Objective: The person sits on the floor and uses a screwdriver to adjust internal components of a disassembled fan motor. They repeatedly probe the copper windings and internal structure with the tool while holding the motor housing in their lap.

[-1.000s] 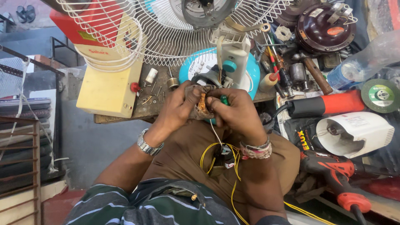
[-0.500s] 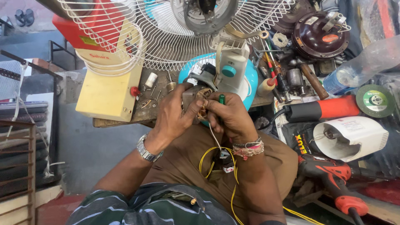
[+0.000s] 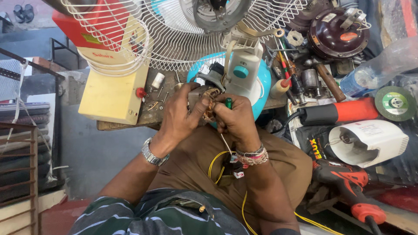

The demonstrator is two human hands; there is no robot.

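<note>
- Hands working close together above the person's lap, seen from overhead, at the near edge of a cluttered wooden tabletop (image 3: 126, 124).
- The left hand (image 3: 180, 114), with a silver metal wristwatch (image 3: 153, 154) on its wrist, is wrapping around a small motor with coppery wire windings (image 3: 208, 102); its grip is closing on the motor, thumb lying across the near side.
- The right hand (image 3: 237, 118), wearing braided thread bracelets (image 3: 252, 156), is pinching a thin tool with a green handle (image 3: 228, 103), the handle's end sticking up above the fingers and touching the windings.
- The motor is sitting between both hands, just in front of the round turquoise fan base (image 3: 261, 87).
- Thin yellow wires (image 3: 215, 163) are hanging down from the hands over the brown trousers.
- A white wire fan guard (image 3: 174, 48) is filling the top of the view, with a grey control housing bearing a teal knob (image 3: 241, 72) below it.
- A pale yellow box with a red button (image 3: 114, 95) is resting to the left.
- To the right are lying a red and black angle grinder with a green disc (image 3: 352, 109), a white plastic casing (image 3: 370, 141), a red power drill (image 3: 352, 187), a clear plastic bottle (image 3: 379, 65) and a dark maroon round motor cover (image 3: 339, 35).
</note>
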